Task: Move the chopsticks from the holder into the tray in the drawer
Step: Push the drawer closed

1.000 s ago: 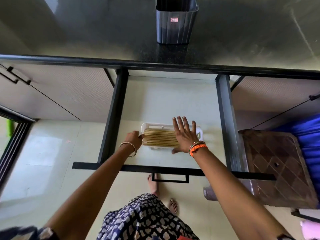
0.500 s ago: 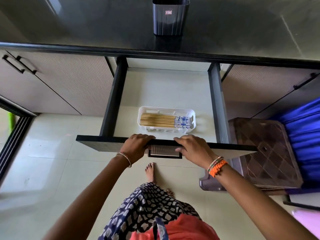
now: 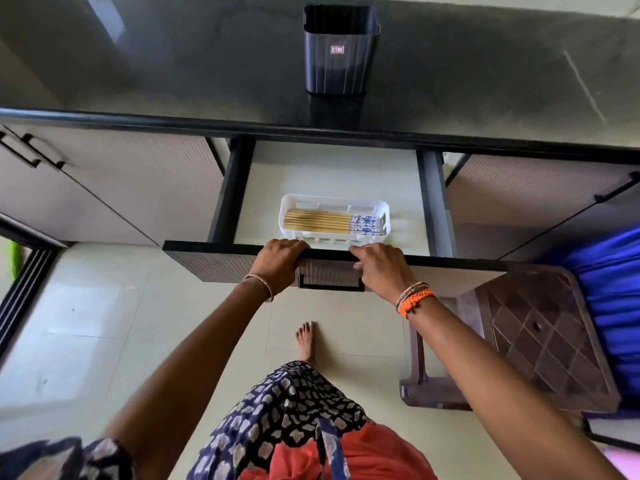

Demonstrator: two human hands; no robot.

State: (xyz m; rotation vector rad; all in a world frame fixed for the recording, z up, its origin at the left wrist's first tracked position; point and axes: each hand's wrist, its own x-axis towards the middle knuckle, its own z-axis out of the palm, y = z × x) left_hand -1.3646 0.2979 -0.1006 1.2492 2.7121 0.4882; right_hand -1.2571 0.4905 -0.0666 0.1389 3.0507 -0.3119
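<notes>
Chopsticks [image 3: 332, 222] lie flat in white tray [image 3: 386, 211] inside open drawer [image 3: 346, 174]; dark holder [image 3: 339, 50] stands on table [image 3: 485, 64] (contents not visible). Left hand [image 3: 278, 263] and right hand [image 3: 379, 268] both curl fingers over the drawer's front edge.

Left hand [image 3: 278, 263]: fingertips hidden, curled over the drawer front [image 3: 214, 261]. Right hand [image 3: 379, 268]: fingertips likewise out of sight behind that panel's top edge. Drawer handle [image 3: 330, 284]: both ends covered by the hands. White tray [image 3: 334, 220]: near wall partly hidden by the drawer front. Chopsticks [image 3: 332, 221]: count too fine to tell. Holder [image 3: 341, 51]: label unreadable, inside dark. Brown plastic stool [image 3: 540, 337]: legs mostly hidden. Blue fabric [image 3: 613, 306]: cut off by right edge. Tabletop [image 3: 173, 64]: cut off on three sides.
</notes>
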